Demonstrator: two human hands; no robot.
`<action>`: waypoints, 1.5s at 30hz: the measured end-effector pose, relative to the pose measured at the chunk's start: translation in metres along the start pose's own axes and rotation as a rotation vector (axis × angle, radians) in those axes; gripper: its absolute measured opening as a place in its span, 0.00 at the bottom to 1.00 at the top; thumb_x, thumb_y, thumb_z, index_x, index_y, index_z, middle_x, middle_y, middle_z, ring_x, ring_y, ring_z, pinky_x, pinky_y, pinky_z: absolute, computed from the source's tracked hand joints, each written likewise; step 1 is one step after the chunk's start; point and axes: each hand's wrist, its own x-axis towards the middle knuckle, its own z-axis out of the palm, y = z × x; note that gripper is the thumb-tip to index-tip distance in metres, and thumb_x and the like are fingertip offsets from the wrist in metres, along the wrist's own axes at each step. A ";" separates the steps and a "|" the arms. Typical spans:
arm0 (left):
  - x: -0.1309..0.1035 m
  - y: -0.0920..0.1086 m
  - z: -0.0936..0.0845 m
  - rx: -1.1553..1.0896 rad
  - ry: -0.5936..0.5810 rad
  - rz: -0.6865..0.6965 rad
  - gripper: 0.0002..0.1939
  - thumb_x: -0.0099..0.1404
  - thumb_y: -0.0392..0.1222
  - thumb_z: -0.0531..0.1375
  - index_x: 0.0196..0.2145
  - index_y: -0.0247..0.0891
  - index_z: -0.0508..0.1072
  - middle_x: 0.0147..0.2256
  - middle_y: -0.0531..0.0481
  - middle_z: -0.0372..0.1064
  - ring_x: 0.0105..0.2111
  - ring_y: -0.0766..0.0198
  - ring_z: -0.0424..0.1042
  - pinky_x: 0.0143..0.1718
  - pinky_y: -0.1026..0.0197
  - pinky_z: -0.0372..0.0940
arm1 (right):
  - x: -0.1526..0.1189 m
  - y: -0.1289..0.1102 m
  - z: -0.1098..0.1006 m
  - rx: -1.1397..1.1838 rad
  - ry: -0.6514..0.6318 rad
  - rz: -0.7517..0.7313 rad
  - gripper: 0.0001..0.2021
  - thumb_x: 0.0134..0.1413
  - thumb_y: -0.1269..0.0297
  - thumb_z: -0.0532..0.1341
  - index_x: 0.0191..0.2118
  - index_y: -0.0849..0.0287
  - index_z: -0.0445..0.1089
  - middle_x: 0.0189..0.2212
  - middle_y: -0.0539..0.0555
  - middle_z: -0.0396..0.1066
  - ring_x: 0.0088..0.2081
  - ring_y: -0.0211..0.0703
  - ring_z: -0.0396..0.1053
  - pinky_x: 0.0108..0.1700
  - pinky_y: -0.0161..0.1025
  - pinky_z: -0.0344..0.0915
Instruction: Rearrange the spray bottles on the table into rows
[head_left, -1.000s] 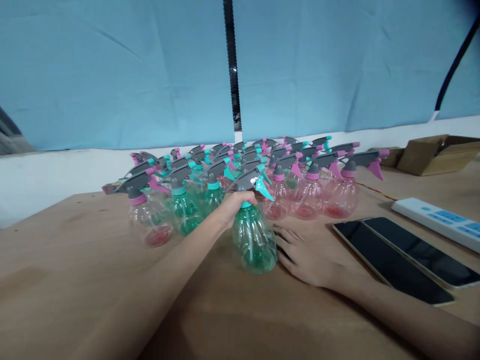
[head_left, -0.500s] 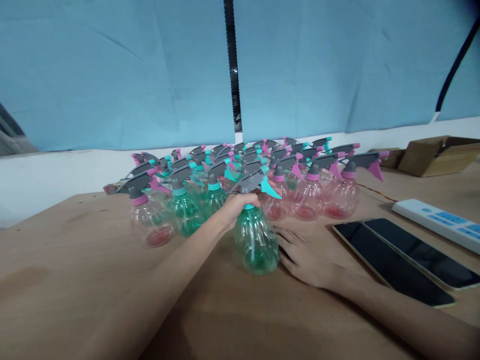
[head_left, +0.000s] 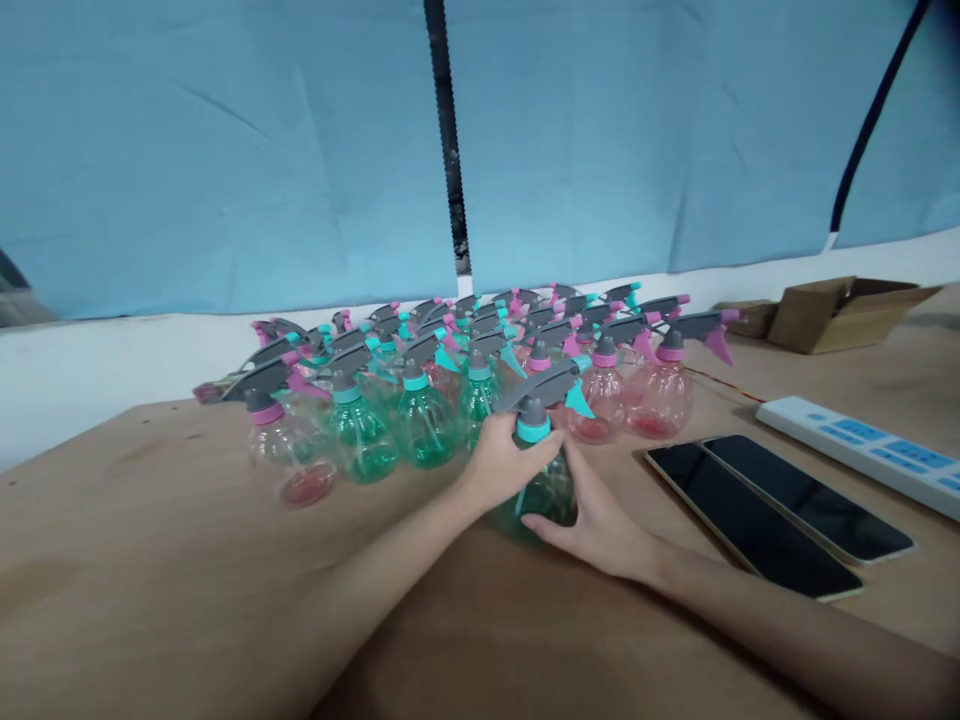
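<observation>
A green spray bottle (head_left: 553, 490) with a turquoise collar and trigger and a grey spray head stands between my hands at the front of the group. My left hand (head_left: 504, 462) grips its upper body just below the collar, thumb across the front. From the right side, my right hand (head_left: 600, 520) curves around the body, its thumb low on the front and its other fingers partly hidden behind. Close behind stand another green spray bottle (head_left: 477, 398) and a pink spray bottle (head_left: 596, 405). The bottom of the held bottle is blurred, so contact with the table cannot be made out.
Several green and pink spray bottles fill the back of the wooden table (head_left: 180, 540). To the right lie two dark phones (head_left: 750, 520) and a white power strip (head_left: 855, 440). An open cardboard box (head_left: 840, 315) sits at the back right, before a blue curtain (head_left: 300, 150).
My right hand has risen from the tabletop and closed around the bottle's right side. The left hand keeps its grip near the neck. The view has shifted slightly.
</observation>
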 end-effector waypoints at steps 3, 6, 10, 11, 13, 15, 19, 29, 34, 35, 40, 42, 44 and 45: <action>-0.019 -0.010 0.004 0.141 -0.010 0.103 0.28 0.56 0.43 0.59 0.53 0.35 0.59 0.50 0.41 0.65 0.50 0.52 0.64 0.51 0.50 0.60 | 0.006 0.005 -0.002 0.017 0.085 0.008 0.43 0.48 0.59 0.61 0.64 0.57 0.33 0.62 0.64 0.44 0.61 0.56 0.46 0.58 0.56 0.51; -0.039 -0.019 -0.005 0.308 -0.073 0.137 0.37 0.59 0.43 0.57 0.61 0.39 0.44 0.61 0.40 0.47 0.60 0.52 0.49 0.59 0.48 0.51 | 0.010 0.009 -0.008 -0.061 0.119 0.045 0.41 0.48 0.58 0.60 0.63 0.56 0.37 0.59 0.64 0.50 0.58 0.59 0.52 0.53 0.58 0.57; -0.059 -0.026 -0.025 0.475 -0.234 0.207 0.34 0.64 0.38 0.50 0.63 0.42 0.37 0.63 0.44 0.40 0.62 0.56 0.43 0.61 0.49 0.47 | 0.014 0.007 -0.014 -0.240 0.137 0.102 0.37 0.48 0.56 0.59 0.62 0.52 0.40 0.57 0.62 0.52 0.53 0.59 0.60 0.48 0.58 0.62; -0.062 -0.027 -0.030 0.508 -0.293 0.223 0.33 0.64 0.37 0.50 0.63 0.42 0.38 0.64 0.45 0.38 0.62 0.56 0.43 0.61 0.50 0.48 | 0.015 0.005 -0.014 -0.274 0.139 0.100 0.37 0.49 0.56 0.59 0.61 0.52 0.41 0.57 0.62 0.52 0.52 0.58 0.61 0.47 0.58 0.63; -0.066 -0.029 -0.035 0.549 -0.403 0.227 0.32 0.64 0.36 0.49 0.63 0.42 0.40 0.64 0.46 0.34 0.62 0.56 0.44 0.60 0.51 0.49 | 0.017 0.001 -0.014 -0.344 0.152 0.090 0.36 0.50 0.56 0.57 0.62 0.53 0.40 0.56 0.63 0.52 0.51 0.58 0.62 0.45 0.57 0.64; -0.066 -0.031 -0.037 0.558 -0.480 0.207 0.32 0.64 0.37 0.49 0.63 0.40 0.41 0.65 0.46 0.29 0.62 0.55 0.43 0.60 0.51 0.50 | 0.019 -0.001 -0.013 -0.417 0.175 0.093 0.36 0.51 0.56 0.56 0.62 0.56 0.39 0.56 0.65 0.52 0.52 0.60 0.61 0.45 0.56 0.65; -0.064 -0.034 -0.035 0.563 -0.551 0.127 0.32 0.64 0.40 0.48 0.63 0.38 0.40 0.65 0.45 0.26 0.62 0.54 0.45 0.59 0.50 0.51 | 0.023 0.003 -0.012 -0.518 0.206 0.112 0.37 0.51 0.53 0.54 0.63 0.60 0.37 0.56 0.68 0.52 0.54 0.63 0.58 0.44 0.57 0.65; -0.063 -0.030 -0.033 0.637 -0.620 0.053 0.27 0.66 0.43 0.46 0.61 0.32 0.50 0.64 0.44 0.37 0.62 0.59 0.44 0.61 0.55 0.45 | 0.043 0.007 -0.015 -0.856 0.129 0.237 0.38 0.50 0.54 0.57 0.61 0.65 0.40 0.52 0.69 0.57 0.48 0.62 0.63 0.38 0.50 0.66; -0.062 -0.031 -0.033 0.634 -0.622 0.052 0.27 0.66 0.44 0.46 0.61 0.32 0.52 0.63 0.45 0.40 0.61 0.59 0.46 0.61 0.55 0.48 | 0.056 0.007 -0.012 -0.980 0.080 0.293 0.38 0.52 0.52 0.58 0.61 0.68 0.41 0.51 0.69 0.58 0.45 0.57 0.66 0.35 0.44 0.66; -0.062 -0.031 -0.033 0.635 -0.622 0.050 0.26 0.66 0.43 0.46 0.60 0.33 0.52 0.63 0.45 0.41 0.61 0.59 0.47 0.61 0.55 0.48 | 0.059 0.006 -0.012 -0.993 0.070 0.300 0.39 0.52 0.52 0.58 0.61 0.68 0.40 0.50 0.69 0.58 0.44 0.57 0.66 0.34 0.43 0.66; -0.062 -0.030 -0.033 0.638 -0.628 0.052 0.26 0.66 0.43 0.46 0.60 0.33 0.54 0.62 0.44 0.44 0.60 0.58 0.49 0.60 0.54 0.50 | 0.068 0.005 -0.009 -1.027 0.041 0.340 0.39 0.53 0.53 0.57 0.62 0.70 0.39 0.48 0.68 0.59 0.41 0.55 0.67 0.32 0.42 0.66; -0.062 -0.030 -0.033 0.630 -0.623 0.064 0.25 0.66 0.43 0.46 0.59 0.33 0.55 0.62 0.44 0.45 0.60 0.58 0.51 0.59 0.53 0.52 | 0.070 0.006 -0.008 -1.025 0.045 0.322 0.40 0.53 0.54 0.57 0.62 0.71 0.37 0.48 0.69 0.59 0.42 0.57 0.67 0.32 0.43 0.67; -0.062 -0.029 -0.032 0.624 -0.617 0.081 0.24 0.66 0.42 0.46 0.58 0.33 0.57 0.61 0.43 0.47 0.60 0.57 0.51 0.59 0.53 0.53 | 0.071 0.007 -0.008 -1.001 0.055 0.293 0.40 0.54 0.55 0.56 0.62 0.72 0.35 0.48 0.70 0.60 0.43 0.59 0.67 0.32 0.45 0.68; -0.061 -0.029 -0.032 0.625 -0.618 0.091 0.24 0.66 0.41 0.46 0.58 0.32 0.58 0.61 0.42 0.48 0.60 0.57 0.51 0.58 0.52 0.53 | 0.071 0.008 -0.008 -0.985 0.062 0.280 0.39 0.54 0.55 0.55 0.63 0.73 0.35 0.48 0.71 0.60 0.43 0.59 0.66 0.32 0.45 0.68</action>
